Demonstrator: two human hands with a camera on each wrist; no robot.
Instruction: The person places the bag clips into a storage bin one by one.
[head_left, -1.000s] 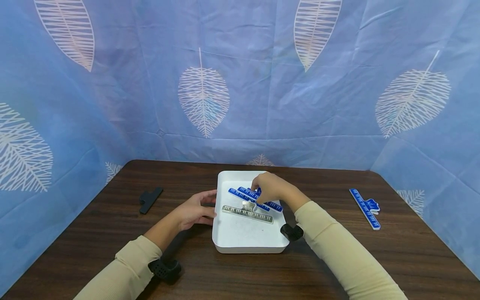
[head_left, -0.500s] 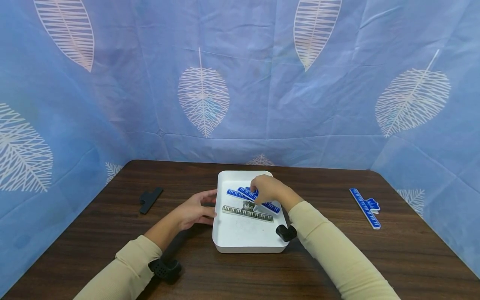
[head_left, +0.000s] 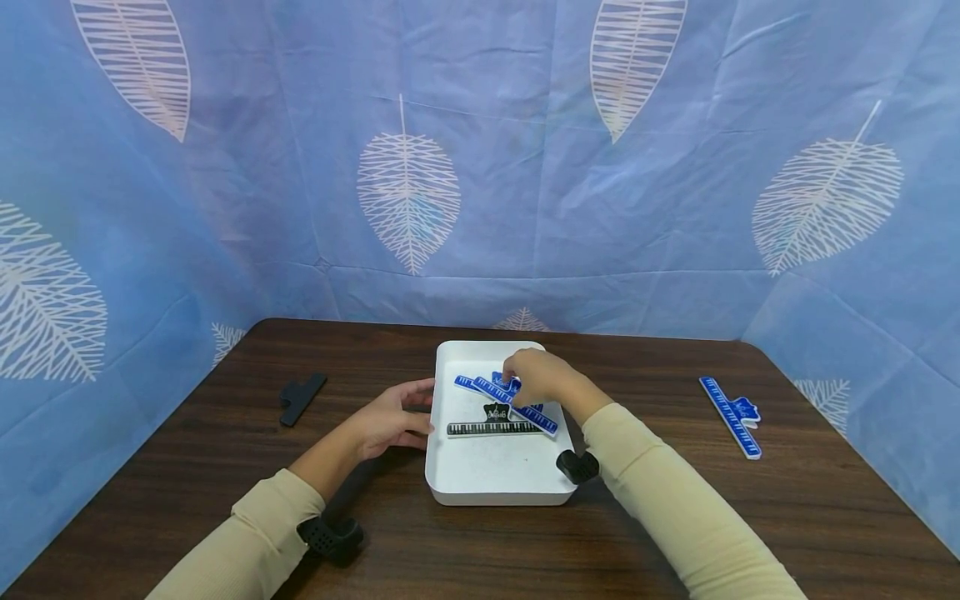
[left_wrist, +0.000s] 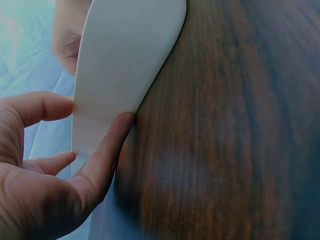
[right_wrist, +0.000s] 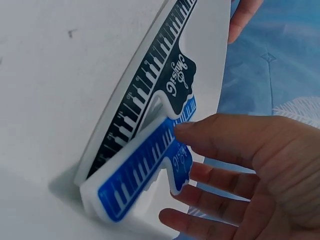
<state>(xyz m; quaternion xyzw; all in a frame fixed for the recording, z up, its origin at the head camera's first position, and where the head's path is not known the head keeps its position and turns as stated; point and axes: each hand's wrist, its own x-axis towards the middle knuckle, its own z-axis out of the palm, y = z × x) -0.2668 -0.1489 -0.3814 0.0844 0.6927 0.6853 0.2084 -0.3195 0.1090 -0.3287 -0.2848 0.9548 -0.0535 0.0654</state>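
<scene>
My left hand (head_left: 386,423) rests at the left side of a white tray (head_left: 498,475), its fingertips on the rim and outer wall in the left wrist view. Inside the tray, my right hand (head_left: 543,377) pinches a blue clip (right_wrist: 135,175) printed with piano keys, thumb on top and other fingers around its tab. The clip lies slanted, its near end overlapping a black piano-key clip (right_wrist: 145,82) marked "Music". Behind these, a second blue clip (head_left: 462,382) is mostly hidden by the held one and the right hand.
On the brown wooden table (head_left: 405,550), a plain black clip (head_left: 302,400) lies to the left. Another blue piano-key clip (head_left: 727,412) is off to the right. A blue leaf-print cloth (head_left: 510,208) hangs behind and around the table.
The held blue clip has turned, its right end now nearer the front. The black clip has gone from glinting and slanted to nearly level. My left hand stays in place.
</scene>
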